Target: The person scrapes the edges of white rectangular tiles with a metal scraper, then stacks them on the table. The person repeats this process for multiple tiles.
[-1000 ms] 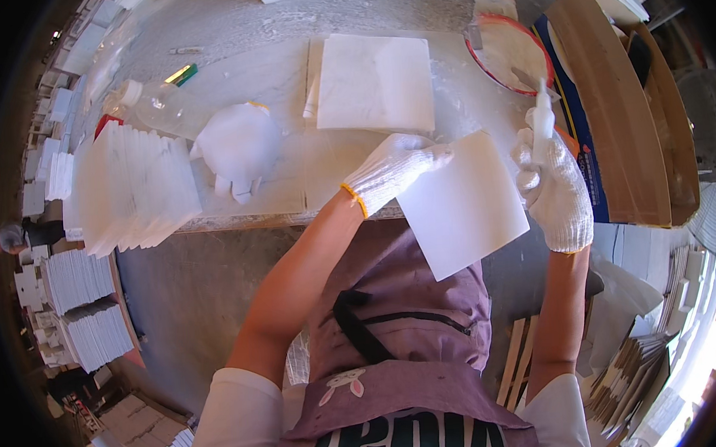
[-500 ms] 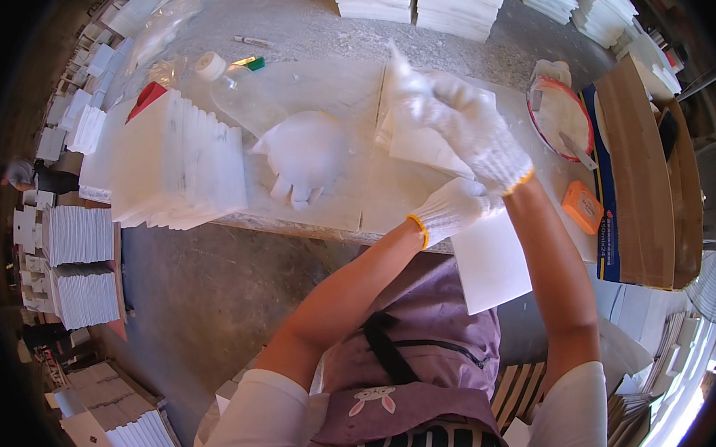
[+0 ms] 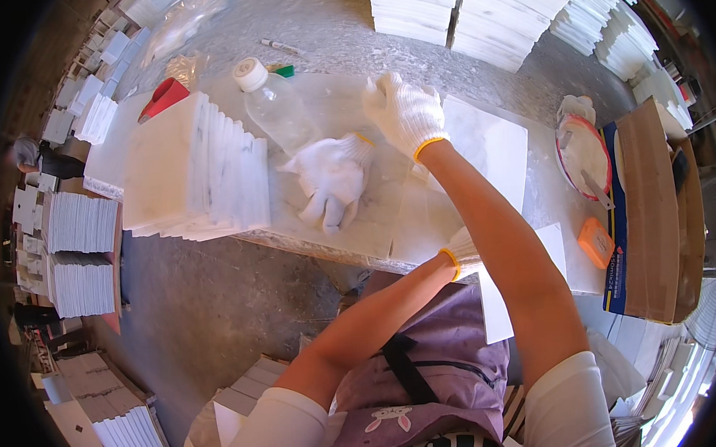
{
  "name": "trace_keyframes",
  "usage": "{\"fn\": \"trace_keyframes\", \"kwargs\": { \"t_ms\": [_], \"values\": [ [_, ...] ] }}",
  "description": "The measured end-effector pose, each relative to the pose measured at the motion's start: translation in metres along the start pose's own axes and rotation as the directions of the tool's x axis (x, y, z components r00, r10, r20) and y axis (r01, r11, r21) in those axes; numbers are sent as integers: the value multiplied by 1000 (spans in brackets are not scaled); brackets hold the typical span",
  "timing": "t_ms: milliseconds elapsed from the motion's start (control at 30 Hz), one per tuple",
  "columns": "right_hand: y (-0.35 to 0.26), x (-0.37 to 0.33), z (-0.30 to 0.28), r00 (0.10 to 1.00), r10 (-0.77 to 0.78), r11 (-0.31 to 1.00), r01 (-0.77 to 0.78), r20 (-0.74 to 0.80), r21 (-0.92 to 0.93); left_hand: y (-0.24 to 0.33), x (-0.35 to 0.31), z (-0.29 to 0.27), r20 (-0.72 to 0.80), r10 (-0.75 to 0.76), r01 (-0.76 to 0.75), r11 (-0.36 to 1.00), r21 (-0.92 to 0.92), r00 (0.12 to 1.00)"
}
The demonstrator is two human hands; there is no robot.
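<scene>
Both my hands wear white knit gloves with yellow cuffs. My left hand [image 3: 462, 252] is closed at the edge of a white marbled tile [image 3: 496, 309], which hangs over the near table edge. My right forearm crosses in front and covers part of that tile and the left fingertips. Farther out over the table, my right hand [image 3: 405, 112] has curled fingers; what they hold, if anything, is hidden. Beside it another white tile [image 3: 500, 147] lies flat. To the left rest a loose white glove [image 3: 331, 180] and a clear plastic bottle [image 3: 275, 106] with a white cap.
A stack of tiles [image 3: 197, 171] stands at the table's left, a red object [image 3: 163, 98] behind it. On the right are a red-rimmed round container [image 3: 582, 151] with a scraper [image 3: 597, 188], an orange object [image 3: 595, 242] and a cardboard box [image 3: 653, 224]. Taller tile stacks [image 3: 517, 9] stand behind.
My right hand has moved left and away from the left hand, uncovering the flat tile. My left hand and its tile sit lower in view, as the whole view has shifted.
</scene>
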State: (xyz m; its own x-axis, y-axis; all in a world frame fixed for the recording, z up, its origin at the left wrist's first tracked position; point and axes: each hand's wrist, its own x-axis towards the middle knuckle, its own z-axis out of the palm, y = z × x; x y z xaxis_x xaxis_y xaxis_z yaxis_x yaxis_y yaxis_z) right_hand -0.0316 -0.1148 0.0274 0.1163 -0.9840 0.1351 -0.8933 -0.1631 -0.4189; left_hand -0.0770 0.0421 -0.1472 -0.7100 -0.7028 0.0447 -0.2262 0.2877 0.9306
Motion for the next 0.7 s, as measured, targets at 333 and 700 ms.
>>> {"fn": "trace_keyframes", "kwargs": {
  "t_ms": [333,700],
  "values": [
    [8,-13,7,975,-206,864,223,87,-452,-10,1,2,18,-46,45,998,45,999],
    [4,-72,-73,950,-97,986,133,-298,100,27,-8,-35,-79,273,-237,921,309,959]
  ]
}}
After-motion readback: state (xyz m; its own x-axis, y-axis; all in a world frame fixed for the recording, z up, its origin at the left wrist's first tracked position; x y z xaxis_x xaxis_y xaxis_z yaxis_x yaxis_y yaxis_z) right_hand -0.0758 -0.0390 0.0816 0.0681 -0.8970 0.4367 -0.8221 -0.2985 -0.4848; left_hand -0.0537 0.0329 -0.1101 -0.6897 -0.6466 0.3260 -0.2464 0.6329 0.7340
